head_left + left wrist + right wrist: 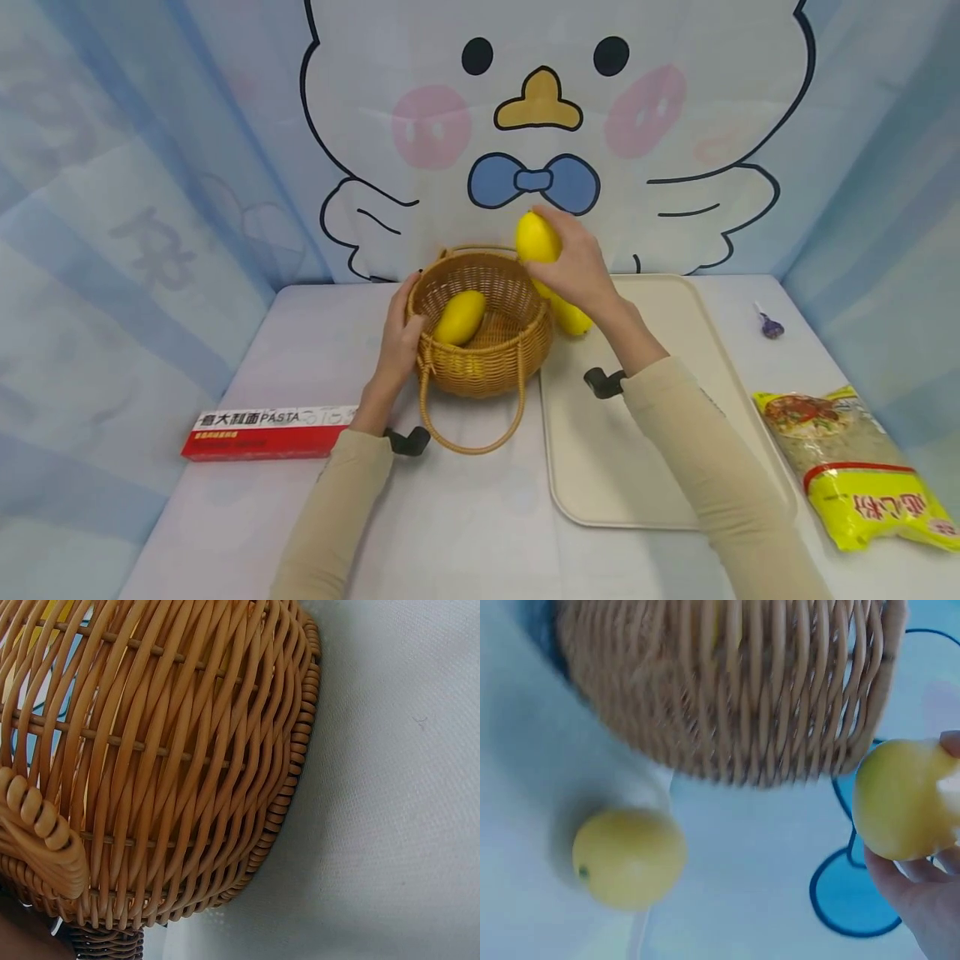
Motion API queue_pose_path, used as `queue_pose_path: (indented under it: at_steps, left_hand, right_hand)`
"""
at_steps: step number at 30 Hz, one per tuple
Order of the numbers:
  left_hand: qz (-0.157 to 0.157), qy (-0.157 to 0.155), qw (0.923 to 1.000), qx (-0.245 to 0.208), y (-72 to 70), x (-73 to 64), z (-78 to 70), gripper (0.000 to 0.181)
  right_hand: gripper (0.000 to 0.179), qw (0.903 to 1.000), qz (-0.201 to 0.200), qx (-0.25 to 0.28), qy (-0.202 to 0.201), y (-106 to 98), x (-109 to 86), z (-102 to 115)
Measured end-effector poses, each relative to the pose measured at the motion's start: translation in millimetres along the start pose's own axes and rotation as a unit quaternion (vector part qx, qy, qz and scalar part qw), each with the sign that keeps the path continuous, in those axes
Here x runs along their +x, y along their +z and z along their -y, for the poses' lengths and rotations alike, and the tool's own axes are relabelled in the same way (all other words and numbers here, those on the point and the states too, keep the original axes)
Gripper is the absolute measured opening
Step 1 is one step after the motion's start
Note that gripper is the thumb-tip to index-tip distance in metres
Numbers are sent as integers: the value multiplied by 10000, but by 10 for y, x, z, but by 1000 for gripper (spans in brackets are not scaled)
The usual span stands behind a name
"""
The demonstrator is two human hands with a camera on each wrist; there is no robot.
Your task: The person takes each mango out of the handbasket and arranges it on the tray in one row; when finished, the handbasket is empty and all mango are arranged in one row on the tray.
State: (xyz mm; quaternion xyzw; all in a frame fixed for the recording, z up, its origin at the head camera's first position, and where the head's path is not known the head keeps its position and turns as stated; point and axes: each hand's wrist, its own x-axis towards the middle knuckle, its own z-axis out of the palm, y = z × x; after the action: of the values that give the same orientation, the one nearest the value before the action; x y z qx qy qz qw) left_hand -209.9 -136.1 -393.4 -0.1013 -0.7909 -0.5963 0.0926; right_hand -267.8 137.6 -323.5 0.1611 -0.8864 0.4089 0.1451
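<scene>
A round wicker basket point(491, 367) stands on the table, its front handle folded down. My left hand point(397, 337) grips its left rim, thumb over the edge. One yellow oval fruit point(461, 317) lies inside. My right hand point(573, 262) holds another yellow oval fruit point(537, 239) between thumb and fingers, just above the basket's back right rim. In the right wrist view, this held fruit point(904, 801) is apart from the wicker. A third yellow fruit point(572, 320) lies beside the basket at the tray's back left, partly hidden by my right hand in the head view.
The cream tray point(622, 467) lies right of the basket. A red and white pasta box point(262, 442) is at the left, partly behind my left forearm. A yellow food bag point(862, 475) and a small purple item point(771, 325) lie at the right. A printed curtain hangs behind.
</scene>
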Motion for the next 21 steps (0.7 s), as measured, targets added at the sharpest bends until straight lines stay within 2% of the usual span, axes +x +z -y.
queue_pose_path:
  at_steps: [8, 21]
  left_hand:
    - [-19, 20, 10000, -46, 13, 4, -2, 66]
    - [20, -5, 10000, -74, 11, -9, -7, 65]
  right_hand:
    - [72, 9987, 91, -434, 237, -182, -39, -234]
    - [75, 9912, 198, -824, 1015, -344, -158, -732]
